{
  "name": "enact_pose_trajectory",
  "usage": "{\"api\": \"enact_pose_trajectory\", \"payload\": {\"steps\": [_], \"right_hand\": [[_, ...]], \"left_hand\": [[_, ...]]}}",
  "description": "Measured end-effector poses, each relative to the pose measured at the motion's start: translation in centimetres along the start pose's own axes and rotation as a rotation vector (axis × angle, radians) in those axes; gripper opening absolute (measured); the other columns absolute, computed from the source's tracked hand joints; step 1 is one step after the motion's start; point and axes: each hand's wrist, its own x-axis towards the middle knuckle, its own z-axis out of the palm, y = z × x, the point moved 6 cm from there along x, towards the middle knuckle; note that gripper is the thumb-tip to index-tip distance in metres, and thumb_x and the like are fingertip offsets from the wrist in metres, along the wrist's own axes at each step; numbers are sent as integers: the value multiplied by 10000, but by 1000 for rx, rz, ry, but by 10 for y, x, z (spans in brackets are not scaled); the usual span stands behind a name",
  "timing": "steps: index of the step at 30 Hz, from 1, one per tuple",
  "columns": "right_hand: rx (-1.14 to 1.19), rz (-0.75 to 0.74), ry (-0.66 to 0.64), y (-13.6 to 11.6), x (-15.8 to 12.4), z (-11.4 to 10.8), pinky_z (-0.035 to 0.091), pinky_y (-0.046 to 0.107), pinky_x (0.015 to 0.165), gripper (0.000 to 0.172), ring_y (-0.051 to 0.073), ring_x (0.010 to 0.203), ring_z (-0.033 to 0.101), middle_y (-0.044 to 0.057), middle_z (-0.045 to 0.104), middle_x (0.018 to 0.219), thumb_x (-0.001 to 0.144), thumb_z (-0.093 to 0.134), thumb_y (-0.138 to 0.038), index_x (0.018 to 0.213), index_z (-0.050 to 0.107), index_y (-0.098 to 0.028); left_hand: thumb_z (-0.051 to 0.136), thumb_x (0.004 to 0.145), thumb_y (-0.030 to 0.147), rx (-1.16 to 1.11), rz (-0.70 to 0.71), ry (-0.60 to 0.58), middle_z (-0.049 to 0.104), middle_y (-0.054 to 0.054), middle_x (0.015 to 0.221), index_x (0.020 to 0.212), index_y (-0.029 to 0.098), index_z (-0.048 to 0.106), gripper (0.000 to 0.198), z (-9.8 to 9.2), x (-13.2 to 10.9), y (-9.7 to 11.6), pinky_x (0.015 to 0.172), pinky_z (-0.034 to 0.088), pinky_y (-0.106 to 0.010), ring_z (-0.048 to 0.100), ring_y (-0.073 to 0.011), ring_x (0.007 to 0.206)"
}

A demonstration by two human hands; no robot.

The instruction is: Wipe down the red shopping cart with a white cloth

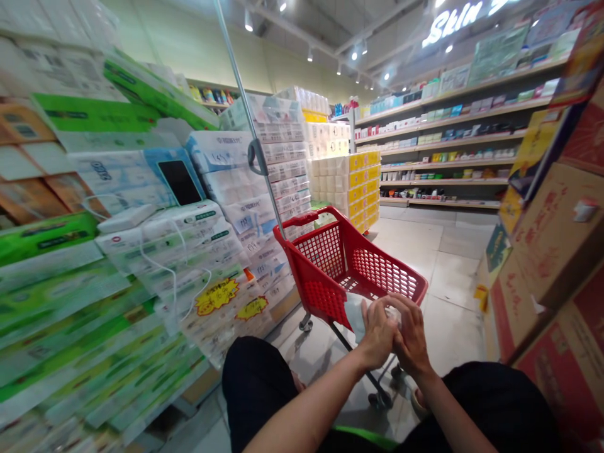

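Observation:
My left hand (pixel 377 333) and my right hand (pixel 409 333) meet in front of me, low in the view above my dark-trousered knees. Both hands have fingers curled around a small pale, whitish thing (pixel 394 313) held between them; what it is I cannot make out. Just beyond the hands stands a small red plastic shopping cart (pixel 330 277) on wheels, its basket open at the top and its handle toward the left.
Stacked tissue packs (pixel 141 251) fill the left, with a phone (pixel 179 182) and a white cable lying on them. Cardboard boxes (pixel 552 251) stand at the right. A tiled aisle (pixel 448 264) runs ahead to stocked shelves (pixel 443 157). A thin pole (pixel 245 113) rises behind the cart.

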Motion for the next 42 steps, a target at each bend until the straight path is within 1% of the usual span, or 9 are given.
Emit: {"api": "enact_pose_trajectory", "payload": {"steps": [4, 7, 11, 14, 19, 24, 29, 34, 42], "right_hand": [[-47, -48, -66, -2, -2, 0, 382, 505, 1071, 488, 291, 1307, 427, 120, 435, 1432, 943, 413, -354, 1418, 378, -246], [-172, -129, -165, 8, -4, 6, 397, 489, 1062, 573, 288, 1304, 441, 131, 437, 1454, 944, 457, -372, 1476, 310, -218], [-363, -227, -210, 21, -6, 10, 432, 443, 994, 503, 253, 1181, 559, 94, 557, 1367, 959, 475, -352, 1447, 401, -258], [-414, -250, -222, 28, -4, 6, 449, 374, 931, 395, 205, 1015, 632, 65, 659, 1210, 971, 467, -319, 1359, 525, -266], [-353, -250, -255, 42, -3, -7, 421, 359, 938, 342, 196, 1002, 636, 50, 696, 1104, 975, 457, -311, 1291, 571, -246], [-448, 22, -121, 55, 2, -22, 422, 379, 878, 285, 218, 891, 643, 64, 703, 890, 988, 390, -338, 980, 642, -203], [-610, 12, -294, 22, 18, 21, 417, 326, 681, 367, 205, 801, 636, 92, 684, 1020, 1003, 326, -359, 1273, 520, -206], [-673, -56, -393, 2, 26, 53, 391, 295, 613, 327, 203, 771, 633, 80, 672, 916, 1002, 346, -365, 1198, 551, -201], [-322, -98, -401, 39, 9, 13, 483, 300, 747, 299, 183, 839, 652, 53, 700, 981, 987, 359, -308, 1151, 595, -227]], "left_hand": [[199, 999, 160, -19, -124, 9, 470, -101, 1406, 1431, 217, 245, 439, 9, 2, -7, 1111, 390, -434, 388, -191, 1360], [176, 1014, 178, -38, -37, -1, 545, -74, 1326, 1425, 237, 292, 430, -12, 12, -5, 1026, 452, -347, 530, -155, 1201], [321, 1017, 354, 80, 170, 74, 619, -16, 1205, 1272, 270, 508, 326, -63, 34, -11, 1118, 340, -406, 503, -187, 1204], [385, 999, 406, 261, 171, 89, 635, -16, 1145, 1093, 255, 608, 286, -83, 44, -38, 1184, 203, -469, 460, -212, 1242], [404, 991, 426, 375, 196, 49, 611, -1, 1145, 1140, 275, 577, 273, -75, 39, -65, 1208, 143, -458, 476, -186, 1194], [347, 1004, 405, 364, 205, 69, 595, -3, 1176, 1220, 276, 515, 303, -64, 32, -57, 1211, 112, -479, 466, -188, 1192], [441, 947, 356, 398, 239, 61, 553, -59, 1269, 1364, 231, 418, 436, -52, 25, -55, 1199, 99, -541, 436, -252, 1227], [412, 946, 284, 380, 250, 75, 521, -61, 1325, 1387, 237, 402, 444, -52, 21, -62, 1204, 102, -535, 429, -250, 1241], [378, 974, 295, 352, 197, 94, 583, -4, 1118, 1069, 269, 557, 205, -69, 23, -64, 1221, 102, -452, 438, -181, 1222]]}}
